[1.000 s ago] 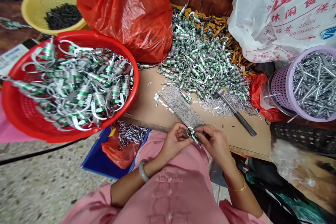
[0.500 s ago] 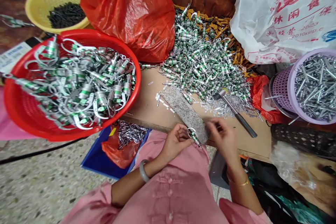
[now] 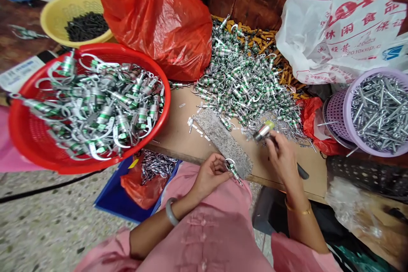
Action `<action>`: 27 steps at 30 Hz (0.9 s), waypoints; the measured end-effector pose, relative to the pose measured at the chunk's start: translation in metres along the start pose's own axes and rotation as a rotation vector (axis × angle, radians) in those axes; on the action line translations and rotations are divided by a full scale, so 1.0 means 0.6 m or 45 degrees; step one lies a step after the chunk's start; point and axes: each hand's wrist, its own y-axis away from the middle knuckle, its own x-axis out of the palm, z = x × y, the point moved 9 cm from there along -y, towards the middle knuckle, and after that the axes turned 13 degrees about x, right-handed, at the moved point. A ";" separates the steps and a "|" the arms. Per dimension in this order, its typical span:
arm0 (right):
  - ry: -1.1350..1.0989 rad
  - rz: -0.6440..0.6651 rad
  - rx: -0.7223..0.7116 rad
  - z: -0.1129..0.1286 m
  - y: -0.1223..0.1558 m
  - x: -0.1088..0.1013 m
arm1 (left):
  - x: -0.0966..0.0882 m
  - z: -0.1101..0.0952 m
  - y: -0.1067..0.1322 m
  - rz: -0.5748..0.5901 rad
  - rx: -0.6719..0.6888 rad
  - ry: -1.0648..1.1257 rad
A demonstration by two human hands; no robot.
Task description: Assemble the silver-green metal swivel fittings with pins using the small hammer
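My left hand (image 3: 209, 175) pinches a small silver-and-green metal part with a curved arm (image 3: 235, 174) between thumb and fingers. It holds the part at the near end of a flat speckled grey metal plate (image 3: 219, 136). To the right, my right hand (image 3: 284, 162) is closed around the handle of a hammer (image 3: 264, 130). The hammer's head is tilted up off the board, and its dark handle end shows beyond my wrist. Tiny flat silver links (image 3: 200, 133) lie beside the plate. A big heap of similar silver-and-green parts (image 3: 245, 85) lies just beyond.
At left stands a red basket (image 3: 165, 112) of the same parts, with a yellow basket (image 3: 47, 19) of black pieces behind it. A red plastic bag (image 3: 159, 17) stands at the back. On the right are a purple basket (image 3: 340, 102) of metal pins and a white bag (image 3: 306, 38).
My right hand has moved right, away from the plate, and taken hold of the hammer, lifting its head. My left hand still holds the part in nearly the same place.
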 end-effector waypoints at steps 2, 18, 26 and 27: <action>-0.144 0.094 -0.100 0.027 0.061 -0.002 | 0.000 -0.001 -0.001 -0.009 0.002 -0.001; -0.043 -0.223 -0.297 0.075 0.172 -0.013 | 0.004 -0.012 -0.003 -0.009 0.024 -0.057; -0.229 -0.247 -0.022 0.007 0.090 -0.016 | 0.003 -0.008 -0.003 -0.020 0.010 -0.025; -0.251 -0.206 0.007 -0.002 0.074 -0.010 | 0.002 -0.007 -0.003 -0.025 0.012 -0.026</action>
